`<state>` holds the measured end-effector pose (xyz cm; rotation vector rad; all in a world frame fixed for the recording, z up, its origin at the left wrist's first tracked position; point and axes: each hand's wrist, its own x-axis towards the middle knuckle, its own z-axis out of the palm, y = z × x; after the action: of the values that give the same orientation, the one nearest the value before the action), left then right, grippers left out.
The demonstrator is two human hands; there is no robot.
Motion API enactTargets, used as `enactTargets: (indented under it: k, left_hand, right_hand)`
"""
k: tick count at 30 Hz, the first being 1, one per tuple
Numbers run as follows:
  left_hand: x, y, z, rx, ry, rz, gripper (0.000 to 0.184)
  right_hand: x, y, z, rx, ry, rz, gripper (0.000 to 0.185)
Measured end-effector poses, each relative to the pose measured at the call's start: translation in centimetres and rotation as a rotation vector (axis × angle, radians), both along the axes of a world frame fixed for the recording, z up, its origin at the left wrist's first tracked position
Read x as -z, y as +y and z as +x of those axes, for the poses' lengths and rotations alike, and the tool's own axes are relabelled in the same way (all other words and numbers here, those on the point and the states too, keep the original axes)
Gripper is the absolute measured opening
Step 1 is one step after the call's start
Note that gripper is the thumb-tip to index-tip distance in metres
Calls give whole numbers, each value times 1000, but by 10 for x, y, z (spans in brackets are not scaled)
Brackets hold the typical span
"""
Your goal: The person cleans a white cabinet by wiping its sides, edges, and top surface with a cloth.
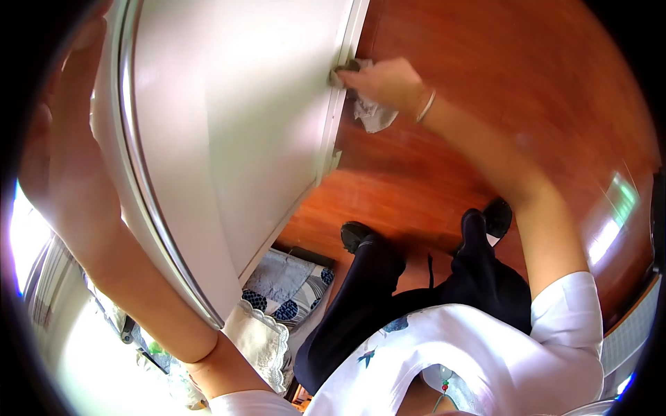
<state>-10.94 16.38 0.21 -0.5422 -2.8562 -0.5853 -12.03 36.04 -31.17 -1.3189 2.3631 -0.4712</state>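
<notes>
The cloth [376,116], whitish and crumpled, hung from the right hand [390,82], whose fingers were closed on it at the right-hand edge of the white panel [270,104]. The panel's long axis ran away from the person's body, and the right hand was the nearer to the cloth. The left hand [87,29] was across the panel, beyond its metal strip [127,104] (too dim and blurred to tell whether it gripped anything).

Cloth [375,116] at right edge of panel [270,104] — floor [499,62] below
</notes>
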Motion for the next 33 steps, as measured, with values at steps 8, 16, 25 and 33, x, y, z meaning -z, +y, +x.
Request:
enactTargets:
  k: [8,16,25,33]
  left_hand:
    - [4,7,19,-169,134,-292,30]
    - [-3,13,14,-227,62,61,19]
    - [-5,11,14,-173,-124,175,10]
    - [-16,2,24,-376,-323,559,20]
  right_hand:
    - [19,15,-9,-170,157,-235,31]
    - [38,13,-138,326,404,-439,18]
    - [40,-10,-278,905,463,-524,18]
    - [47,-7,-233,768,310,-498,17]
